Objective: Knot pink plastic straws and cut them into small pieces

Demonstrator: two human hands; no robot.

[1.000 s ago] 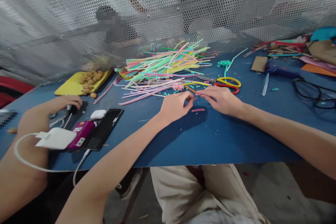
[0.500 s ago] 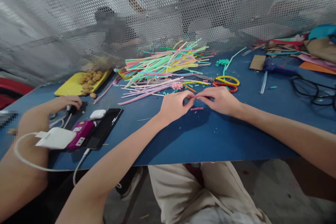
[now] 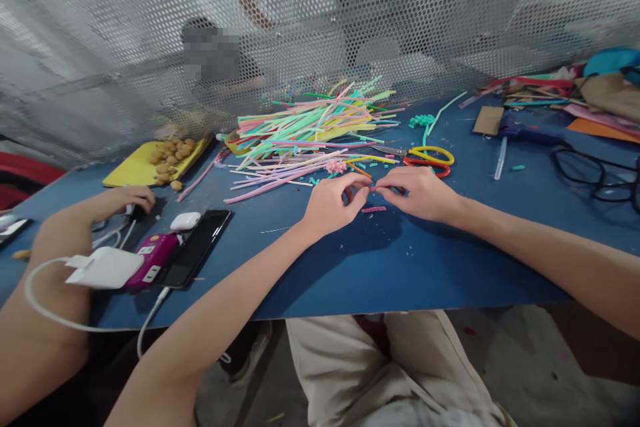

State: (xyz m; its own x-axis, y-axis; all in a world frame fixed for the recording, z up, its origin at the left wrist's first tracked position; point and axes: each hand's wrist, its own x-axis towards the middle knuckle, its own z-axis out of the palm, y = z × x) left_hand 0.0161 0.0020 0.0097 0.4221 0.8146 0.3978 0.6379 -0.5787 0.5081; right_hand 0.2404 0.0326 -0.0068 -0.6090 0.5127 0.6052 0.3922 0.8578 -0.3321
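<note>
Piece (image 3: 373, 189) at tip of left hand (image 3: 331, 205)

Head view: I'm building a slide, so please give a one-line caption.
Left hand and right hand hold a tiny pink piece between them over a blue table, coloured strips and scissors beyond.

Soft shadow beneath hands (image 3: 334, 208) (image 3: 423, 193); stretched outer edges

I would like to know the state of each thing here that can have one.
Left hand, fingertips pinched on a small pink piece.
Right hand, fingertips pinched at the same piece.
Scissors, lying on the table; blade opening unclear.
Black phone, face up, screen dark.
White case, seemingly closed.
White charger, seemingly plugged into the purple power strip.
Pipe cleaners, heaped loosely.
Pink strip, lying loose.
</note>
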